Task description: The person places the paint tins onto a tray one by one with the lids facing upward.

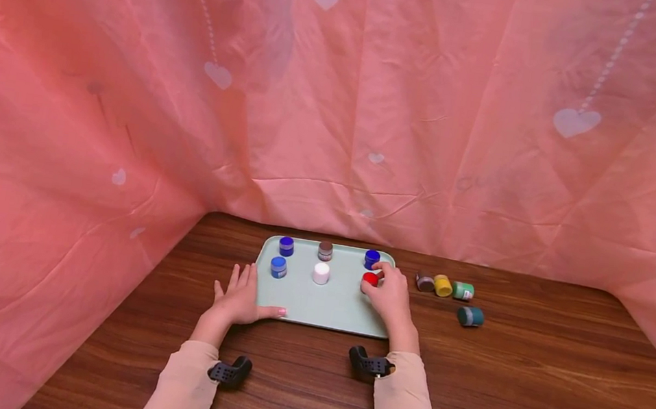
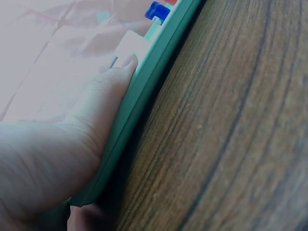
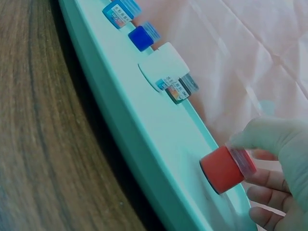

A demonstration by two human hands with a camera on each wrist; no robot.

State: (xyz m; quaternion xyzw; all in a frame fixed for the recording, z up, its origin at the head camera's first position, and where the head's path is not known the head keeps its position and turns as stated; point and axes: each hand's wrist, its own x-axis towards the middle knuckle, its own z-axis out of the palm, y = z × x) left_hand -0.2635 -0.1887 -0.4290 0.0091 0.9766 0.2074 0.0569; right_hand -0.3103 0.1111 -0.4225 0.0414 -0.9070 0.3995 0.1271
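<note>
My right hand (image 1: 392,303) pinches a red paint jar (image 3: 224,168) by its lid, thumb on one side and fingers on the other. The jar is at the right part of a pale green tray (image 1: 320,308). Just behind it stands a dark blue jar (image 1: 372,259). A white jar (image 1: 321,273) and a blue jar (image 1: 278,268) share the red one's row; a brown jar (image 1: 325,251) and another dark blue jar (image 1: 286,246) stand behind them. With fingers spread, my left hand (image 1: 238,302) lies along the tray's left edge, its thumb over the near rim.
Right of the tray, a dark brown jar (image 1: 425,283), a yellow jar (image 1: 443,286) and a green jar (image 1: 463,291) lie close together on the wooden table (image 1: 528,383). A teal jar (image 1: 471,316) lies nearer. Pink curtain (image 1: 338,130) hangs behind and at both sides.
</note>
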